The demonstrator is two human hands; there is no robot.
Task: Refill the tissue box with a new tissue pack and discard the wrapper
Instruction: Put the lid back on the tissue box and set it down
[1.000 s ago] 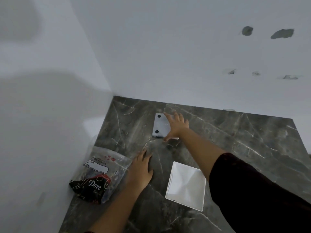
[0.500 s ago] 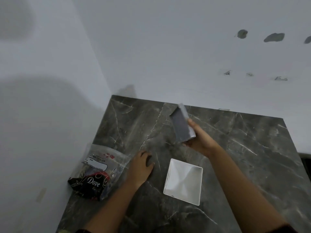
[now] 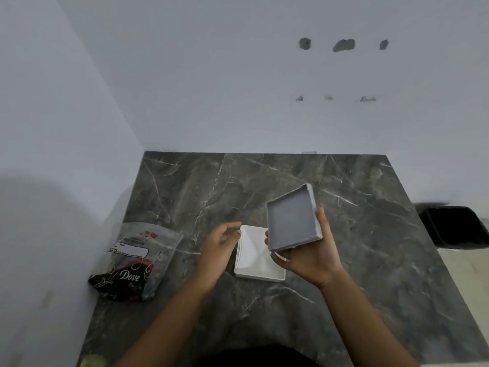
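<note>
My right hand (image 3: 309,258) grips a grey square box part (image 3: 292,221), tilted with its hollow side toward me, above the right edge of a white tissue stack (image 3: 255,256) that lies on the dark marble counter (image 3: 370,247). My left hand (image 3: 221,245) hovers at the stack's left edge with fingers curled and apart, holding nothing. A crumpled plastic wrapper marked Dove (image 3: 133,263) lies at the counter's left side against the wall.
White walls close the counter at the back and left. A black bin (image 3: 457,226) stands beyond the counter's right edge, lower down. A small greenish object (image 3: 92,361) shows at the bottom left.
My right hand lifted the grey box part from the counter's back and brought it toward me over the white stack. My left hand left the counter near the wrapper and moved to the stack.
</note>
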